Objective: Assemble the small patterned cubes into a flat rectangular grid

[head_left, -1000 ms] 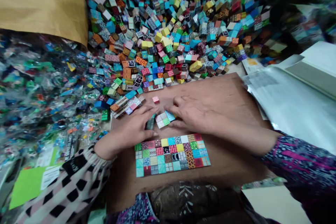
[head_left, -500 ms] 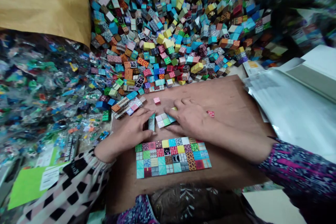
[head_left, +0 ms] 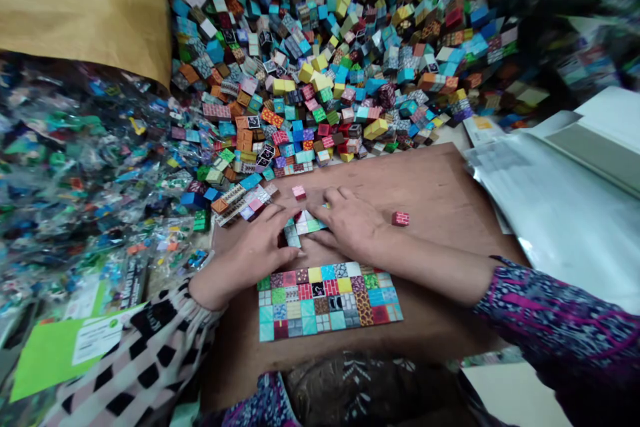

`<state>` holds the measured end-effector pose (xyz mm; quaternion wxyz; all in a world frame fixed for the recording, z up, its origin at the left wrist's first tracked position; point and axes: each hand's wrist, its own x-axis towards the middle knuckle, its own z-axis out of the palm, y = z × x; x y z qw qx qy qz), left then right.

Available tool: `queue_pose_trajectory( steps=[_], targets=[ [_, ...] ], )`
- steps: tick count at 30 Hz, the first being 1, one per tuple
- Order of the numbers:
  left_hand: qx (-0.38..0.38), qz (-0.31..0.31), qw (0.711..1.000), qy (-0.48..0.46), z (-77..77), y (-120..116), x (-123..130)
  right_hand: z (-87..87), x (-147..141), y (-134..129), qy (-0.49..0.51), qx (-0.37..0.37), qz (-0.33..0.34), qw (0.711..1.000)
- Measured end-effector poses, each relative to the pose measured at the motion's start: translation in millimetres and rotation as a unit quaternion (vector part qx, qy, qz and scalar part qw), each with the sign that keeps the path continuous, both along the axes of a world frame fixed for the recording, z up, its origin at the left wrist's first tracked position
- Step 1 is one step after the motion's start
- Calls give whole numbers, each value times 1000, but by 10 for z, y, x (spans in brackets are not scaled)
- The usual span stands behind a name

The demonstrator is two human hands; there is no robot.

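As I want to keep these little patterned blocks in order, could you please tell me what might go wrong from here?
The small red brick-patterned cube lies close to the right hand and could get knocked. The flat rectangular array of multicoloured patterned squares lies just below the left hand in view, so a slip might disturb it if its pieces are loose.

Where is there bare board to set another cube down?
The widest bare patch of the brown board lies between the cube pile, the red brick-patterned cube and the plastic sleeve. Another lies right of the cube grid, below the right forearm. It's crowded between the left hand and right hand, where small cubes sit.
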<state>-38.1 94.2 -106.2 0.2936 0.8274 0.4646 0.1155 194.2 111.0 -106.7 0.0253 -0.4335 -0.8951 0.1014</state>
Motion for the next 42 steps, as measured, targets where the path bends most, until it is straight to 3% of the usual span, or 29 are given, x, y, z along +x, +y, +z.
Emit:
queue_pose_trajectory(
  steps=[5, 9, 15, 18, 20, 26, 31, 34, 42],
  targets=[
    [-12, -29, 999, -25, -25, 24, -2, -11, 12, 27, 3, 21, 23, 1000],
    [-6, -22, 999, -27, -14, 12, 30, 131, 98, -7, -21, -1, 17, 1000],
    [0, -11, 1000, -28, 45, -8, 101, 245, 728, -161, -61, 26, -110, 992],
    [-1, -8, 999, -31, 64, 13, 118, 218, 1009, -230, -96, -28, -141, 985],
    [-4, -8, 999, -31, 72, 26, 122, 219, 1052, -261, -68, -53, -131, 988],
    [-25, 4, 1000, -1, 93, 7, 131, 307, 543, -243, 63, -34, 23, 997],
    [-8, -11, 1000, 11, 80, -3, 131, 254, 49, -166, 56, -12, 147, 988],
    [-5, -12, 1000, 13, 63, 6, 110, 188, -32, -127, 61, 0, 143, 988],
    [6, -15, 1000, 4, 20, 6, 110, 97, 125, -92, 67, -1, 104, 992]
  ],
)
